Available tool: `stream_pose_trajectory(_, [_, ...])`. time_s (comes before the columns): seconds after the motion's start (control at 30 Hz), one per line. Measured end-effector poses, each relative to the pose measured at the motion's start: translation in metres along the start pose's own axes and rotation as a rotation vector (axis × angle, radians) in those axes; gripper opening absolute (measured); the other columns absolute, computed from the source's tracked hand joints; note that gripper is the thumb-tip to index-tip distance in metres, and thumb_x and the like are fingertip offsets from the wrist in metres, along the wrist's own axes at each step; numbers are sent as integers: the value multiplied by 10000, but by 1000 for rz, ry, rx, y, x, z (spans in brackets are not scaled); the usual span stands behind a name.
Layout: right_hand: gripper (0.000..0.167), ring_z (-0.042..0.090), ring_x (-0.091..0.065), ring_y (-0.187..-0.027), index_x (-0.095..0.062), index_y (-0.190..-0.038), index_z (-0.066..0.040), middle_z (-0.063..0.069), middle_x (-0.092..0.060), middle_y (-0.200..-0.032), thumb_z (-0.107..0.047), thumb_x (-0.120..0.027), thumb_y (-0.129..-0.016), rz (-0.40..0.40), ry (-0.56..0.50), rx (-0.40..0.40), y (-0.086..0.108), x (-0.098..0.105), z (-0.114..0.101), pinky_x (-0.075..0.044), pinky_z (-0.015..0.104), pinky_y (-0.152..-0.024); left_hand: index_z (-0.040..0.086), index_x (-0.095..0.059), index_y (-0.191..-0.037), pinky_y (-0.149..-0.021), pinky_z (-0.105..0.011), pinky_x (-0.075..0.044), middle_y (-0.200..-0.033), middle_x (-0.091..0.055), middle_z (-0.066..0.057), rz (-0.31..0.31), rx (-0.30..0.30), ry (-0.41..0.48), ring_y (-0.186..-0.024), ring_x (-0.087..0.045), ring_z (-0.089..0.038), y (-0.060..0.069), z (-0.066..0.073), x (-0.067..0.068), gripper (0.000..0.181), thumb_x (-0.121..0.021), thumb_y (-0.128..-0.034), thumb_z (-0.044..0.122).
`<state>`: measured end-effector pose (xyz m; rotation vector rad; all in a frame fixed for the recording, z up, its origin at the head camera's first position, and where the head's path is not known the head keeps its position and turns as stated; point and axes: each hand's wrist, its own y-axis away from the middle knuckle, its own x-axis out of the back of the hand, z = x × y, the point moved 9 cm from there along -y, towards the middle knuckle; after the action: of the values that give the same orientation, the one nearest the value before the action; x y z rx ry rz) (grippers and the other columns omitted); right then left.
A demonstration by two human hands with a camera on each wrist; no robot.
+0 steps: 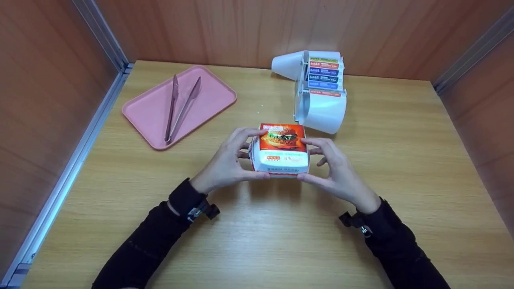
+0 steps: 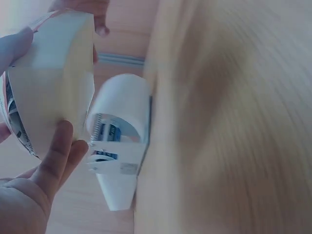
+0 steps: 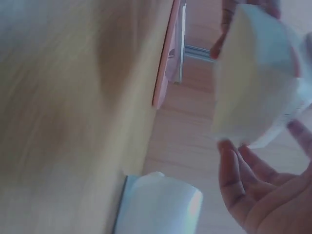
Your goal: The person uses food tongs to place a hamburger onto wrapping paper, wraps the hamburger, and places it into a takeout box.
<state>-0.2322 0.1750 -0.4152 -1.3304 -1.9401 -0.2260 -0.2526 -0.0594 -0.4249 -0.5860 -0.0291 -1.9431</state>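
Observation:
A burger box [image 1: 283,154], white with a red-orange burger picture on its lid, is held above the table between both hands. My left hand [image 1: 229,162] grips its left side, thumb along the front edge and a finger reaching onto the lid. On the right side my right hand [image 1: 335,168] grips it in much the same way. The box's plain pale underside [image 2: 53,78] shows in the left wrist view, with left fingertips against it. In the right wrist view the box [image 3: 258,83] is tilted and blurred, and right fingertips [image 3: 226,146] touch its lower edge. Its contents are hidden.
A pink tray [image 1: 140,108] lies at the back left with metal tongs [image 1: 172,106] on it. Behind the box stands a white holder [image 1: 327,110] with round cups and coloured label strips. Wooden panels [image 1: 225,32] enclose the table's back and sides.

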Motion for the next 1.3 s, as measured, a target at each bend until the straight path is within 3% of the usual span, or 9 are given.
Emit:
stream_pose_trajectory(0.13, [869, 293, -676, -1303, -469, -1566, -208, 48, -513, -1584, -335, -938, -846, -57, -82, -120, -2, -7, 20, -623, 508, -951, 305, -491, -1551, -1011, -386, -613, -1591, -401, -46, -50, 32, -91, -1307, -614, -278, -7, -14, -9, 949, -998, -752, 380])
stream_pose_trajectory(0.3, [843, 340, -659, -1327, -466, -1545, -178, 104, -529, -1568, -219, -938, -848, -101, -145, -205, -9, -14, 43, -597, 511, -1040, 270, -443, -1524, -1161, -482, -517, -1596, -393, -62, -114, 61, -211, -1458, -472, -290, -20, -27, -21, 930, -975, -776, 420])
stream_pose_trajectory(0.47, [851, 380, -646, -1331, -447, -1547, -195, 162, -515, -1566, -130, -925, -847, -137, -154, -274, -17, -22, 62, -588, 530, -1053, 227, -419, -1534, -1233, -554, -426, -1628, -435, -94, -156, 93, -334, -1495, -462, -302, -33, -37, -30, 945, -967, -789, 422])
stream_pose_trajectory(0.7, [854, 379, -652, -1316, -429, -1552, -185, 169, -508, -1571, -98, -911, -853, -177, -146, -297, -30, -31, 78, -606, 506, -1025, 220, -367, -1566, -1253, -508, -414, -1681, -398, -156, -204, 185, -382, -1531, -456, -333, -45, -52, -34, 967, -959, -815, 362])
stream_pose_trajectory(1.0, [842, 384, -653, -1316, -441, -1525, -206, 155, -502, -1554, -102, -923, -842, -187, -129, -318, -48, -27, 87, -585, 525, -1060, 218, -356, -1561, -1258, -501, -407, -1664, -408, -163, -189, 162, -377, -1538, -449, -322, -58, -61, -30, 963, -957, -819, 344])
stream_pose_trajectory(1.3, [835, 405, -670, -1297, -438, -1530, -178, 185, -484, -1551, -81, -913, -850, -184, -122, -268, -52, -23, 82, -581, 519, -1069, 224, -337, -1583, -1248, -539, -412, -1650, -397, -180, -172, 126, -395, -1521, -453, -351, -59, -57, -23, 1025, -968, -795, 399])
